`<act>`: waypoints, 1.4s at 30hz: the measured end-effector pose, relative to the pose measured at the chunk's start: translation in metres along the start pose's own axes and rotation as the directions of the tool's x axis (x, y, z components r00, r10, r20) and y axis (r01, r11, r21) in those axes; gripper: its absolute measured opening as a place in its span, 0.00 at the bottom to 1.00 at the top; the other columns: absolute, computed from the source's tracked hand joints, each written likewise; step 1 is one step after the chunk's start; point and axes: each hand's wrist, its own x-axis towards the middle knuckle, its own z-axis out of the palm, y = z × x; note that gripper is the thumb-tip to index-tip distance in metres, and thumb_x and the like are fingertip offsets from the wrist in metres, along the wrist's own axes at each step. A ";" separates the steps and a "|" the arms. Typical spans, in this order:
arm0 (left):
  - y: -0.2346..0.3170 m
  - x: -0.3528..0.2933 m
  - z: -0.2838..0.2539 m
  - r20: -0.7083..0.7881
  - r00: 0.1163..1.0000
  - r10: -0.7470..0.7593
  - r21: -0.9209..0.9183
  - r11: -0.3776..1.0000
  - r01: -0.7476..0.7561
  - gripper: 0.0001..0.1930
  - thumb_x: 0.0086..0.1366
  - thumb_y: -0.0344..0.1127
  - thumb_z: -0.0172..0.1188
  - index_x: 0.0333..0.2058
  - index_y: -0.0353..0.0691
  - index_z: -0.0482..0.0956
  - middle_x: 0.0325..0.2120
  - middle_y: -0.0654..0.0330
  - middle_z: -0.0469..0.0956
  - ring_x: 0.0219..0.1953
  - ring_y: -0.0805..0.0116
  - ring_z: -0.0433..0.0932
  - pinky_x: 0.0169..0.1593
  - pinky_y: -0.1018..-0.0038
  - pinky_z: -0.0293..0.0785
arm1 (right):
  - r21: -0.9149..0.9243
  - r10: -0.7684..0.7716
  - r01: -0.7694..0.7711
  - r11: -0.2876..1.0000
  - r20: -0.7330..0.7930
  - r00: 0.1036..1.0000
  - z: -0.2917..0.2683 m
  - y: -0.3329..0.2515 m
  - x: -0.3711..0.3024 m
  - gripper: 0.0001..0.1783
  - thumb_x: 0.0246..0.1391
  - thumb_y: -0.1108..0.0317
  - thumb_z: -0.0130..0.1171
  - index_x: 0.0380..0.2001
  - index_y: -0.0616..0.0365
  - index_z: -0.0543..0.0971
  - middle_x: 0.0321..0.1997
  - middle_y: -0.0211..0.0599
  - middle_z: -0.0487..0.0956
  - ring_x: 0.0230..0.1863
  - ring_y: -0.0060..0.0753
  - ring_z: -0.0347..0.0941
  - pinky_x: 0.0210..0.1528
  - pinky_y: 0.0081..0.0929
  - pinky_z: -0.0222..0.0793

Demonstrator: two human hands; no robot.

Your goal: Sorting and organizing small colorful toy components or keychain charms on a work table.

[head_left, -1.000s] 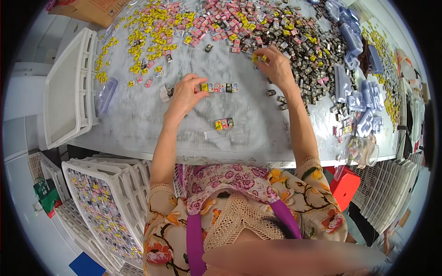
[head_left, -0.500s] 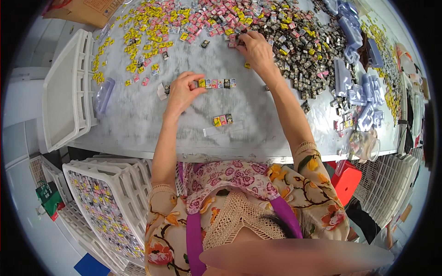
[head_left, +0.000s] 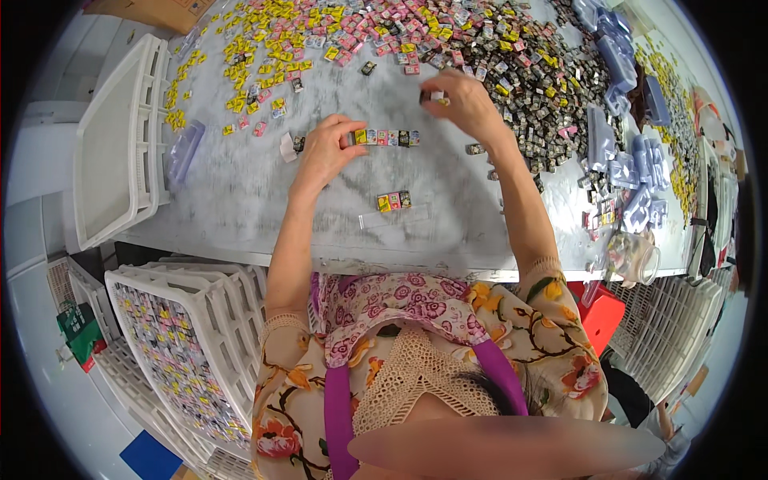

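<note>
A short row of small printed boxes [head_left: 393,138], yellow, pink, white and black, lies across the table's middle. At the row's left end, my left hand [head_left: 326,154] has thumb and fingers closed about the yellow box. My right hand [head_left: 468,104] is over the table to the right of the row, its fingers pinched on a small dark box [head_left: 426,97] with a lighter piece beside it, partly hidden by the fingers. Closer to me, a group of three small boxes [head_left: 394,201] sits by a clear plastic strip [head_left: 394,217].
Loose small boxes heap across the far side, yellow [head_left: 264,60] at left and black [head_left: 532,96] at right. Clear plastic trays [head_left: 598,136] line the right. A white crate [head_left: 120,152] stands at the left edge; filled crates [head_left: 168,344] stand below the table.
My right hand has drawn back from the far heap, toward me and slightly right, carrying the small dark box. My left hand stays at the row's left end.
</note>
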 end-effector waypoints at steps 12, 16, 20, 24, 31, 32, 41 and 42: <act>0.008 -0.002 0.003 0.002 1.000 0.001 0.039 0.999 -0.001 0.22 0.49 0.26 0.73 0.46 0.39 0.83 0.36 0.64 0.75 0.25 0.74 0.69 0.32 0.75 0.71 | 0.183 0.097 -0.110 0.977 0.077 0.992 0.011 -0.028 -0.064 0.21 0.45 0.77 0.66 0.47 0.61 0.81 0.45 0.42 0.78 0.42 0.45 0.78 0.44 0.34 0.76; 0.011 -0.004 0.004 -0.004 1.000 0.014 0.059 0.998 -0.014 0.23 0.49 0.26 0.73 0.46 0.40 0.83 0.36 0.63 0.75 0.25 0.73 0.69 0.33 0.74 0.71 | 0.122 0.041 -0.049 0.991 0.066 0.997 0.014 -0.031 -0.061 0.21 0.46 0.78 0.65 0.47 0.61 0.80 0.47 0.43 0.77 0.42 0.45 0.78 0.44 0.34 0.76; 0.013 -0.003 0.004 -0.010 1.000 0.020 0.045 0.999 -0.020 0.22 0.49 0.25 0.73 0.46 0.40 0.83 0.35 0.63 0.75 0.25 0.72 0.69 0.32 0.74 0.71 | 0.190 0.080 -0.088 0.978 0.053 0.995 0.014 -0.039 -0.062 0.22 0.46 0.76 0.68 0.48 0.61 0.80 0.47 0.43 0.77 0.42 0.45 0.79 0.45 0.34 0.75; 0.014 0.001 0.002 0.031 0.999 0.021 0.088 0.996 -0.023 0.21 0.49 0.26 0.72 0.45 0.39 0.84 0.34 0.62 0.76 0.25 0.72 0.71 0.32 0.74 0.71 | 0.273 0.094 -0.115 0.955 0.091 0.991 0.025 -0.041 -0.063 0.23 0.47 0.73 0.70 0.49 0.60 0.80 0.45 0.41 0.77 0.41 0.44 0.79 0.44 0.33 0.75; 0.015 -0.001 0.006 -0.008 0.996 0.093 0.115 0.989 -0.092 0.16 0.52 0.26 0.71 0.41 0.35 0.83 0.32 0.61 0.76 0.24 0.71 0.73 0.31 0.73 0.71 | 0.228 0.067 -0.073 0.971 0.033 0.997 0.032 -0.043 -0.060 0.19 0.49 0.77 0.67 0.47 0.60 0.80 0.44 0.42 0.78 0.38 0.45 0.79 0.41 0.34 0.76; 0.018 -0.003 0.006 -0.026 0.995 0.101 0.118 0.988 -0.097 0.15 0.52 0.26 0.71 0.41 0.35 0.83 0.31 0.61 0.76 0.24 0.71 0.73 0.31 0.73 0.71 | 0.234 0.038 -0.039 0.971 0.008 0.999 0.031 -0.044 -0.061 0.18 0.49 0.77 0.66 0.46 0.61 0.80 0.44 0.41 0.77 0.37 0.44 0.79 0.40 0.33 0.76; 0.065 -0.079 0.005 -0.044 0.999 0.032 0.054 0.998 -0.030 0.14 0.54 0.24 0.67 0.41 0.35 0.81 0.35 0.54 0.75 0.33 0.55 0.78 0.38 0.65 0.75 | 0.381 0.040 -0.080 0.921 0.111 0.993 -0.002 -0.084 -0.106 0.19 0.48 0.77 0.66 0.46 0.62 0.79 0.44 0.39 0.76 0.37 0.37 0.79 0.40 0.29 0.76; 0.068 -0.090 0.007 -0.043 0.999 0.025 0.056 0.998 -0.023 0.14 0.54 0.24 0.67 0.41 0.35 0.81 0.35 0.54 0.75 0.33 0.55 0.78 0.38 0.65 0.75 | 0.391 0.049 -0.108 0.914 0.158 0.986 -0.005 -0.089 -0.113 0.19 0.48 0.78 0.66 0.46 0.62 0.79 0.44 0.39 0.76 0.37 0.38 0.79 0.40 0.29 0.76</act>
